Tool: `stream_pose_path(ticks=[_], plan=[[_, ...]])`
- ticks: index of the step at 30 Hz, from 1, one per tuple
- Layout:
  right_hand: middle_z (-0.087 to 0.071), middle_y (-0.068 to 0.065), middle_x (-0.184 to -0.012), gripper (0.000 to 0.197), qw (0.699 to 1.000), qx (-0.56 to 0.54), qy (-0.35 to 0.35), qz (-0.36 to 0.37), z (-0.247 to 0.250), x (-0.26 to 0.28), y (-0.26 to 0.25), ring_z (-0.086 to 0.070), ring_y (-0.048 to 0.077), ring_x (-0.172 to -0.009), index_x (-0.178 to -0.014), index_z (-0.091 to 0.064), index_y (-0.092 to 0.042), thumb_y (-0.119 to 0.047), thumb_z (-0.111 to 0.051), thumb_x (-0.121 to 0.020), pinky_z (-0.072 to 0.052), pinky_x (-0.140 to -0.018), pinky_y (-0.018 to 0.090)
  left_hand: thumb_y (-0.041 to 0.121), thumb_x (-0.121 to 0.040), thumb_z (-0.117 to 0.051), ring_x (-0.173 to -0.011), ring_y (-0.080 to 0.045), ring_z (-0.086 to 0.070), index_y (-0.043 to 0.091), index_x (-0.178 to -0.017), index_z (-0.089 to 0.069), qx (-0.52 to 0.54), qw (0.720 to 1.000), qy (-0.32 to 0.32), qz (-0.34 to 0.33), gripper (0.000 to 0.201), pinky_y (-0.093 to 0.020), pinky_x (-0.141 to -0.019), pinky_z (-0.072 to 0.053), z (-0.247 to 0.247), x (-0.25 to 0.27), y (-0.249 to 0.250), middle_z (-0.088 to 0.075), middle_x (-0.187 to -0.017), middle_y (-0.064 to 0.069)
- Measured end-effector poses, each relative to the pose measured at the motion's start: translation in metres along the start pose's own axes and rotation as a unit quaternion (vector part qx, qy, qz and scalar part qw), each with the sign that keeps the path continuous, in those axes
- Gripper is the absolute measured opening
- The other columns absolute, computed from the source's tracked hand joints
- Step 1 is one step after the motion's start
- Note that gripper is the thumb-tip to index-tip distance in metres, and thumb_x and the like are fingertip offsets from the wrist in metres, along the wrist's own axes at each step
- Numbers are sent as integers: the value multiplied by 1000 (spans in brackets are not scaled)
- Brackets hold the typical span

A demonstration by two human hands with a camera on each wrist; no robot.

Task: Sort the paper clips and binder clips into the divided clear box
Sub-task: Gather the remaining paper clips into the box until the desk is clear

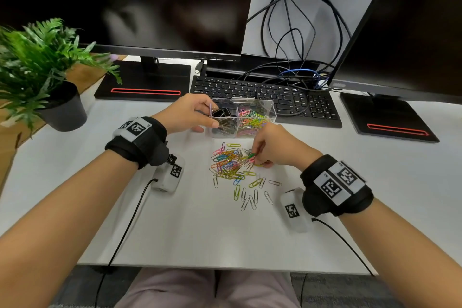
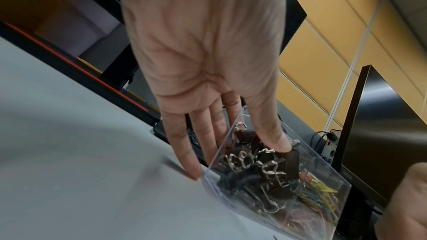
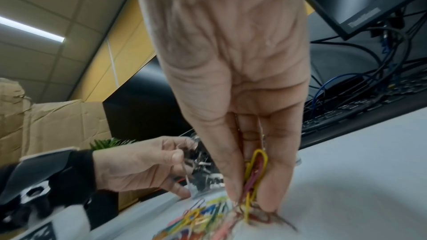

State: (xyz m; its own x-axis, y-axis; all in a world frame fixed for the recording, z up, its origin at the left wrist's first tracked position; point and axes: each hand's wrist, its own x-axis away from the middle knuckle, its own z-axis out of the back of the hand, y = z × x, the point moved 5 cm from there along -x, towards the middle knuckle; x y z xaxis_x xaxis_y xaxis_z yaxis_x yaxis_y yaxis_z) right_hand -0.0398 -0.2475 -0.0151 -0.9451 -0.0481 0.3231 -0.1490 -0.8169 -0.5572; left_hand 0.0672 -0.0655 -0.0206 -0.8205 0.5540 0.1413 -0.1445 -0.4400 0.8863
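A clear divided box (image 1: pixel 265 103) (image 2: pixel 323 168) stands on the white desk in front of the keyboard. Black binder clips (image 1: pixel 223 113) (image 2: pixel 265 161) fill its left compartment and coloured paper clips (image 1: pixel 253 120) (image 2: pixel 320 195) its right one. My left hand (image 1: pixel 209 114) (image 2: pixel 233 152) pinches the box's left wall, thumb inside over the binder clips, fingers outside. A pile of coloured paper clips (image 1: pixel 228 164) (image 3: pixel 198 216) lies just in front of the box. At the pile's right edge my right hand (image 1: pixel 260 160) (image 3: pixel 251 194) pinches several clips (image 3: pixel 256 167), fingertips down on the desk.
Loose silver and green clips (image 1: pixel 250 195) lie scattered nearer me. A black keyboard (image 1: pixel 265 95) with cables sits behind the box, between two monitor stands. A potted plant (image 1: pixel 63 110) stands at the far left. The desk's front edge (image 1: pixel 225 267) is near my lap.
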Motion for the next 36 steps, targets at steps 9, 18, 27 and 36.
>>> stream_pose_path(ticks=[9,18,27,36], plan=[[-67,7,-60,7,994,-87,73,-4,41,-1,2,-68,23,-57,-73,-74,0,7,-75,-73,-60,-62,32,15,-77,-78,-90,-17,-66,21,-99,-62,-1,1000,1,-2,28,-35,-73,-60,1,-1,0,-67,-102,-1],[-67,17,-64,6,981,-138,129,41,83,-15,-21,-69,30,-64,-77,-72,5,8,-74,-73,-61,-65,37,12,-77,-78,-81,-13,-66,14,-106,-62,8,1000,0,-1,33,-32,-68,-58,0,-1,0,-67,-96,3],[-65,12,-62,5,965,-164,203,26,79,-38,-12,-65,17,-52,-77,-71,0,5,-73,-76,-58,-55,26,13,-77,-78,-80,-11,-63,15,-109,-62,13,1000,-3,-2,35,-23,-61,-53,0,-2,-2,-65,-101,0],[-72,9,-82,4,961,-138,236,34,80,-33,-7,-70,18,-72,-83,-76,-7,-6,-74,-79,-60,-69,28,12,-77,-78,-80,-11,-64,21,-100,-62,15,1000,-5,-3,30,-27,-64,-54,0,-2,-2,-65,-99,1]])
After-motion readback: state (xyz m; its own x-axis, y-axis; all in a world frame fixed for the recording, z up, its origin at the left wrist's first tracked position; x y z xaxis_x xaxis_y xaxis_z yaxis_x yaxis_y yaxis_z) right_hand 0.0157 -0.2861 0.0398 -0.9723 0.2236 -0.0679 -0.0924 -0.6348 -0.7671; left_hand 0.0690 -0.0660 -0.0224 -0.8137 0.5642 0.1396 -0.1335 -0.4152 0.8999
